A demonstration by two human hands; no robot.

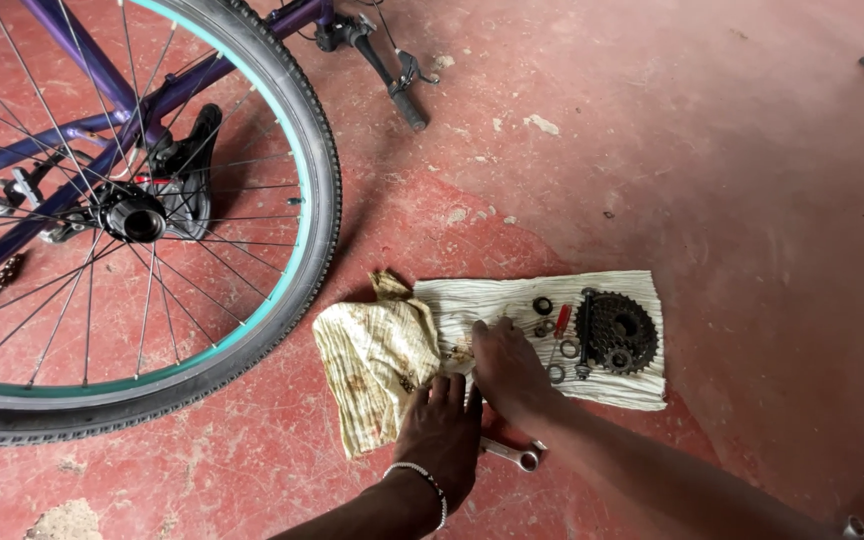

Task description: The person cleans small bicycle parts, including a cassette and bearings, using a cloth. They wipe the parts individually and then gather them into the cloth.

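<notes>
A pale striped cloth lay spread on the red floor, and both hands were down at its left part. The right hand rested palm down on the cloth, fingers stretched toward a scatter of tiny metal bits near the fold; whether it pinched any of them could not be told. The left hand, a beaded bracelet on its wrist, lay flat and open on the crumpled, stained end of the cloth, gripping nothing visible.

Just right of the hands, on the same cloth, sat several washers and rings, a small red piece, a dark axle rod and a black toothed sprocket cluster. A spanner lay on the floor between the forearms, partly hidden.

To the left stood a bicycle wheel with a teal rim, its hub bare, mounted in a purple frame. A pedal crank showed above.
</notes>
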